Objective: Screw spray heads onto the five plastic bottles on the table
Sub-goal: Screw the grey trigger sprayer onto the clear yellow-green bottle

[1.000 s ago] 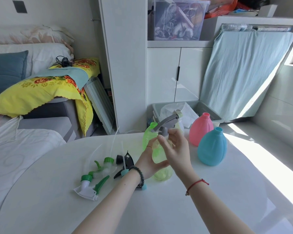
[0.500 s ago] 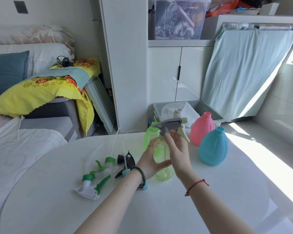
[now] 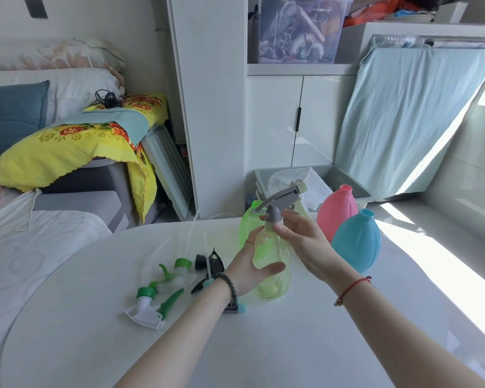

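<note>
Furthest left of the grip, a white spray head with a green collar and green trigger (image 3: pixel 149 306) is laid on its side on the white round table (image 3: pixel 291 345). Just beyond it, nearer the hands, a clear spray head with a green collar (image 3: pixel 177 271) is seen lying, its thin dip tubes trailing away across the tabletop. Next along, a black spray head (image 3: pixel 209 264) is laid close beside the left wrist, and a pale blue piece (image 3: pixel 240 308) is partly hidden under that wrist; what it belongs to cannot be told.

The yellow-green bottle (image 3: pixel 273 278) is stood upright on the table and is gripped around its body by the left hand (image 3: pixel 249 271), thumb in front and fingers wrapped behind. Behind this grip a second, brighter green bottle (image 3: pixel 247 225) is stood, uncapped. At the neck of the held bottle the collar of the grey spray head (image 3: pixel 282 201) is pinched between the fingers of the right hand (image 3: pixel 305 242), the nozzle being pointed up and to the right.

To the right of the grip, a pink bottle (image 3: pixel 338 212) and, in front of it, a blue bottle (image 3: pixel 356 242) are stood open-necked, near each other. Past the table's far edge a grey bin (image 3: pixel 347 177) is seen on the floor.
</note>
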Demonstrator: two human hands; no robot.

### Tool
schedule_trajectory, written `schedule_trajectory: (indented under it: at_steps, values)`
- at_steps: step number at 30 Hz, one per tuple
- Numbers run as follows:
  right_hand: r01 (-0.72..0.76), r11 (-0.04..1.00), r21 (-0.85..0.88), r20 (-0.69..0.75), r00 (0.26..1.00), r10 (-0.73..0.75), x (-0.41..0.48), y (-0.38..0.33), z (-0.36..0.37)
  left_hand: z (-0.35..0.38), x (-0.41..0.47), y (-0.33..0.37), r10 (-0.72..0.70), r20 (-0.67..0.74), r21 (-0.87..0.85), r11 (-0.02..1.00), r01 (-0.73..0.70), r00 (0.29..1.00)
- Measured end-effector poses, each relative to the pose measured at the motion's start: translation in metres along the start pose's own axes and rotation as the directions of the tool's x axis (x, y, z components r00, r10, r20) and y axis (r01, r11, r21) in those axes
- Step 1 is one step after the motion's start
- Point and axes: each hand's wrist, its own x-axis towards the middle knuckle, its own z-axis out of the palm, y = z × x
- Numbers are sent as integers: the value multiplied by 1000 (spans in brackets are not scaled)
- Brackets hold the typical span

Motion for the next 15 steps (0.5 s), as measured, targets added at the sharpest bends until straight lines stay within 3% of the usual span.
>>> schedule_trajectory:
  at_steps: [6, 10, 13, 15]
  values:
    - [3, 1000, -17, -68, 998, -4, -1, 1, 3, -10, -1, -1, 11, 85, -102, 995, -2, 996]
    - [-10, 998, -64, -144, 990, 1, -1, 8, 10, -6, -1, -4, 30, -22, -57, 998, -31, 999]
    - [13, 998, -65, -296, 955, -32, -3, 10, 20, -4, -1, -7, 30, -75, -45, 998, -33, 997]
    - [38, 996, -75, -291, 955, -59, -5, 10, 23, -5, 0, -7, 24, -71, -35, 999, -27, 997]
